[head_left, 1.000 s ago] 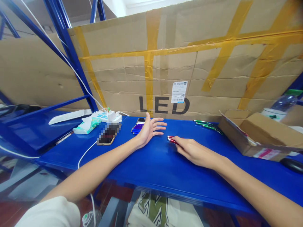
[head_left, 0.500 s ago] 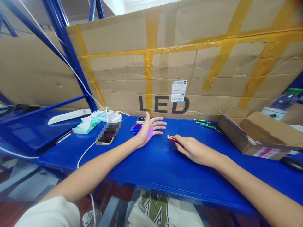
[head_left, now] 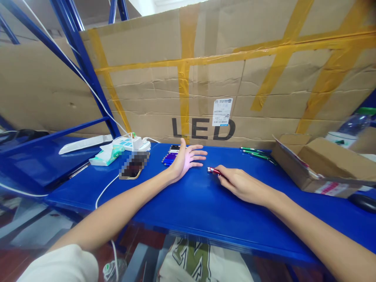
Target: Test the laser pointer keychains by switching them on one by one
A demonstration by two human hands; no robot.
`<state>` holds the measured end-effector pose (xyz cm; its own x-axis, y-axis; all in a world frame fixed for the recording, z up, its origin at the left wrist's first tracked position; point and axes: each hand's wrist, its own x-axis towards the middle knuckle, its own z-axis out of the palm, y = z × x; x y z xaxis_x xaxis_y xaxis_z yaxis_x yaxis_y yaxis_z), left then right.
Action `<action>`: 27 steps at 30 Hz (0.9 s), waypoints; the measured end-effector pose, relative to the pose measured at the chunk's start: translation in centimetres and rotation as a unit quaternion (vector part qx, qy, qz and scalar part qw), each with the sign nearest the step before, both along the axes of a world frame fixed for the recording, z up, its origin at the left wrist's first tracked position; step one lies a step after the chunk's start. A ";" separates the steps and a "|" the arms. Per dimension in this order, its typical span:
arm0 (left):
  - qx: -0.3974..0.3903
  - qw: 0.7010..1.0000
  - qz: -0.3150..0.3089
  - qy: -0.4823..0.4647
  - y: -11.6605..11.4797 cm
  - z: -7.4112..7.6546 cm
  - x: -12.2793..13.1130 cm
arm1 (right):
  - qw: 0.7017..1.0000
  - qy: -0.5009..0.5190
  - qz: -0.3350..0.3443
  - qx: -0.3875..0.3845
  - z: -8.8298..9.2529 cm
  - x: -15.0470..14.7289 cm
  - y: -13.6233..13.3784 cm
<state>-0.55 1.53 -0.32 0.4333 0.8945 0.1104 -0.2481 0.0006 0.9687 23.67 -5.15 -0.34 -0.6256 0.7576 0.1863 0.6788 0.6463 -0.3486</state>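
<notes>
The right hand (head_left: 242, 187) has its grip clamped on a red penlight (head_left: 214, 170), which is over the worktop (head_left: 182, 211) and points toward the left hand (head_left: 182, 163). This left grip is apart, with fingers (head_left: 200, 152) spread, and pinkish-violet light (head_left: 187, 159) falls on the palm.

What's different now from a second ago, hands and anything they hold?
A pinkish-violet glow now shows on the open palm of the left hand; it was absent a second ago. Nothing was visibly taken up or let go. The right hand still holds the red pen, and the green pens and open carton stayed put.
</notes>
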 end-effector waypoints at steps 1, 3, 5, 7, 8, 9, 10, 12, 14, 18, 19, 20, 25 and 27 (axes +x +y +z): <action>-0.001 1.000 0.001 0.000 0.0 0.0 0.0 | 1.000 -0.001 0.000 0.002 0.0 0.0 0.0; -0.002 1.000 0.002 0.000 0.0 0.0 0.0 | 1.000 -0.003 0.001 0.004 0.0 -0.1 0.1; -0.003 1.000 0.001 0.001 0.0 -0.1 0.0 | 1.000 -0.008 0.004 0.006 -0.1 -0.1 0.1; -0.001 1.000 -0.001 0.001 0.0 -0.1 0.1 | 1.000 -0.014 0.004 0.008 -0.1 -0.1 0.2; 0.000 1.000 -0.001 0.001 0.0 -0.1 0.1 | 1.000 -0.017 0.002 0.009 -0.1 -0.1 0.2; 0.001 1.000 -0.002 0.001 0.0 -0.1 0.1 | 1.000 -0.020 0.001 0.011 -0.1 -0.1 0.2; 0.001 1.000 -0.002 0.001 0.0 -0.1 0.1 | 1.000 -0.021 0.001 0.013 -0.1 -0.1 0.2; -0.001 1.000 -0.001 0.001 -0.1 0.0 0.1 | 1.000 -0.018 0.004 0.017 -0.1 -0.1 0.1; -0.001 1.000 0.000 0.000 -0.1 0.0 0.1 | 1.000 -0.015 0.007 0.019 0.0 -0.1 0.0; 0.002 1.000 0.000 0.000 -0.1 0.0 0.1 | 1.000 -0.018 0.004 0.022 0.2 -0.1 0.0; 0.002 1.000 0.000 0.001 -0.2 0.0 0.1 | 1.000 -0.017 0.004 0.021 0.2 -0.1 0.0; 0.001 1.000 0.000 0.003 -0.2 0.0 0.1 | 1.000 -0.014 0.004 0.020 0.1 -0.1 0.0; -0.001 1.000 -0.004 0.003 -0.1 -0.1 0.0 | 0.999 0.026 0.001 0.020 -0.2 0.2 0.1; -0.002 1.000 -0.002 0.002 0.0 -0.1 0.0 | 0.999 0.026 0.007 0.025 -0.3 0.3 0.1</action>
<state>-0.51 1.48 -0.38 0.4377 0.8930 0.1051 -0.2438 0.0053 0.9698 23.98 -5.09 -0.62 -0.6241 0.7384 0.2556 0.6518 0.6724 -0.3507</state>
